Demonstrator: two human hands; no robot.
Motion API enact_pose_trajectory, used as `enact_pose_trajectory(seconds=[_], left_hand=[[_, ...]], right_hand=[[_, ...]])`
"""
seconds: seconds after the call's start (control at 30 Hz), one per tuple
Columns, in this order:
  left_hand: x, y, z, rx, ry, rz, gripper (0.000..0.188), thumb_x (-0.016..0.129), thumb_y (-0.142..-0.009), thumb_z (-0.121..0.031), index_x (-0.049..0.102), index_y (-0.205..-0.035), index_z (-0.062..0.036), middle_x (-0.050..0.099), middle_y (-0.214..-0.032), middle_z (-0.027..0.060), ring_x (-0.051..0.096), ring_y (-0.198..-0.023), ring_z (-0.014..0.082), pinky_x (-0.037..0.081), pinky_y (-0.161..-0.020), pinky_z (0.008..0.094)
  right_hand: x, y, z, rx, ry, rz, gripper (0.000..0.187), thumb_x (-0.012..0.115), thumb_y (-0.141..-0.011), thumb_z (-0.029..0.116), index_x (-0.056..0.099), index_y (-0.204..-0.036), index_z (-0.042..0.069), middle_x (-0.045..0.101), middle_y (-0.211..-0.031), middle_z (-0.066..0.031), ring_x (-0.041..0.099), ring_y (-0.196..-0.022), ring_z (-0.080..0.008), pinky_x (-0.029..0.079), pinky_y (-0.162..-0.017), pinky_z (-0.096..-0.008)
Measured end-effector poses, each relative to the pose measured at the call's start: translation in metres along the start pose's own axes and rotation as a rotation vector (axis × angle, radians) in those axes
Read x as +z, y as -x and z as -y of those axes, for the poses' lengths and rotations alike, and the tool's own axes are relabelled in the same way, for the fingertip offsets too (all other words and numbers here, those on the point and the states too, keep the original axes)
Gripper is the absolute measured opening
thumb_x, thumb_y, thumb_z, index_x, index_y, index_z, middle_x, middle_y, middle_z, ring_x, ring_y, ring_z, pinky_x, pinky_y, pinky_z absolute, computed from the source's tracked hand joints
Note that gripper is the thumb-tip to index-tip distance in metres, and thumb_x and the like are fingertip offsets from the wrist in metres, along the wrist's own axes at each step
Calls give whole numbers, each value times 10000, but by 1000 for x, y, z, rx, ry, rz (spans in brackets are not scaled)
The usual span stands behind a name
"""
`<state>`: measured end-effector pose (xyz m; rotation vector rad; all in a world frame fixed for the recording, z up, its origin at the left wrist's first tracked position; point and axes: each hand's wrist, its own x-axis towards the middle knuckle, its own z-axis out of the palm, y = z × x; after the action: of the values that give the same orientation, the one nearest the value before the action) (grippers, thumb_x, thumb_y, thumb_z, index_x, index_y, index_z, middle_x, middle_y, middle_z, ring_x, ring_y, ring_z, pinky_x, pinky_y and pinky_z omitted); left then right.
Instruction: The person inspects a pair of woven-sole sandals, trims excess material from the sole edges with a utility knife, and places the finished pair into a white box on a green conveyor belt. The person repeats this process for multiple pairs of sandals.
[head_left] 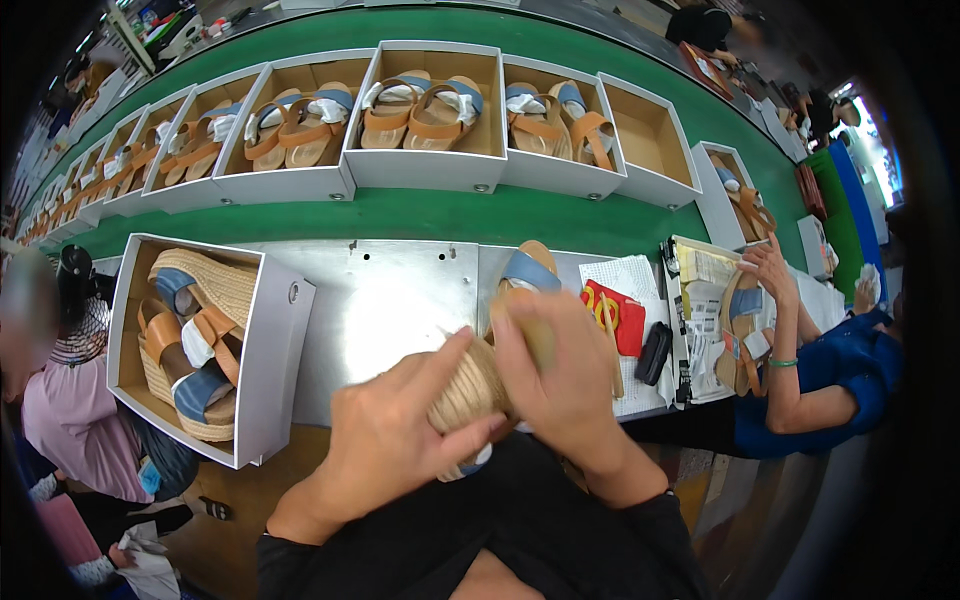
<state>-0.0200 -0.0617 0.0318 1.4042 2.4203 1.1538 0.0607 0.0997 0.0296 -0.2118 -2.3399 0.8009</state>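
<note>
A wedge sandal [505,330] with a woven straw sole, a blue strap and tan trim is held over the metal worktop [390,300], its toe pointing away from me. My left hand [390,440] grips the straw heel from the left and below. My right hand [565,385] wraps over the sandal's right side and top. Both forearms wear black sleeves. Part of the sole is hidden under my fingers.
An open white box [275,355] at my left holds two matching sandals. Several open boxes with sandals [425,165] ride the green conveyor [480,215] beyond. A red item [615,315], a black object [655,352] and papers lie at right, where a person in blue [830,385] handles a sandal. Another person stands at the far left.
</note>
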Motion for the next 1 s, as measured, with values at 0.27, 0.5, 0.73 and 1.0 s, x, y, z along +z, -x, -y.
enact_pose_trajectory(seconds=[0.27, 0.5, 0.73, 1.0], left_hand=[[-4, -1, 2, -24, 25, -8, 683, 847, -702, -362, 637, -1278, -61, 684, -850, 88, 686, -665, 240, 540, -549, 332], [1, -3, -4, -22, 14, 46, 707, 847, -697, -366, 627, -1290, -49, 670, -833, 90, 678, -656, 245, 539, -550, 342], [-3, 2, 5, -58, 18, 16, 714, 848, -694, -361, 622, -1297, -54, 661, -815, 92, 669, -647, 250, 533, -550, 343], [-8, 4, 11, -118, 88, 30, 703, 864, -684, -297, 626, -1286, -23, 685, -878, 157, 695, -743, 297, 549, -661, 355]], right_hand=[[-14, 25, -12, 126, -447, -182, 258, 716, -854, 20, 565, -1063, -3, 686, -922, -111, 686, -755, -161, 537, -627, -316], [-1, 15, 4, 93, -237, -41, 204, 694, -846, 12, 565, -1004, 20, 646, -860, -110, 622, -730, -166, 498, -677, -308], [-18, 28, 9, 85, -337, 123, 144, 721, -836, 31, 604, -920, 16, 675, -801, -118, 675, -667, -251, 521, -591, -335], [-4, 32, 12, 122, -438, 81, 131, 725, -803, 11, 635, -898, 23, 689, -838, -130, 702, -711, -286, 550, -626, -343]])
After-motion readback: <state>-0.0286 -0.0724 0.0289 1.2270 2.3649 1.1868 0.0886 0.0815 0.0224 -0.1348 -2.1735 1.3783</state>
